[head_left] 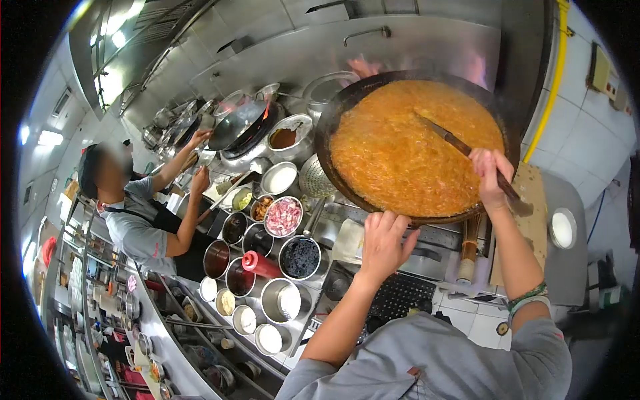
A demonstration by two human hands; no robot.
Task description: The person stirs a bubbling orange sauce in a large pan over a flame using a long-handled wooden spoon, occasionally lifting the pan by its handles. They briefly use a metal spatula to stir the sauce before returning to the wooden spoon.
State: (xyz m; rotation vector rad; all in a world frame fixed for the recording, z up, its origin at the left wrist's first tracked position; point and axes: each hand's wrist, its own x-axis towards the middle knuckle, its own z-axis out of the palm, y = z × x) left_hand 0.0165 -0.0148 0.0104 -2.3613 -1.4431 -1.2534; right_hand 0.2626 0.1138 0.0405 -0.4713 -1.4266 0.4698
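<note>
A very large wok [325,157] is full of bubbling orange-brown broth [407,147]. My right hand [491,179] is closed around the dark wooden handle of a long-handled stirring tool [448,136]. The tool slants down into the broth, and its submerged head is hidden. At the near rim of the wok, my left hand [387,245] has its fingers bent over the edge, with the thumb apart. Beside that hand lies a whitish flat item [349,241], whose kind I cannot make out.
Left of the wok are a bowl of sliced raw meat [283,217], a pot with dark contents [300,258] and a red squeeze bottle [261,265]. Another person [143,220] works at a smaller wok [237,127]. A white-filled bowl [563,229] stands at right.
</note>
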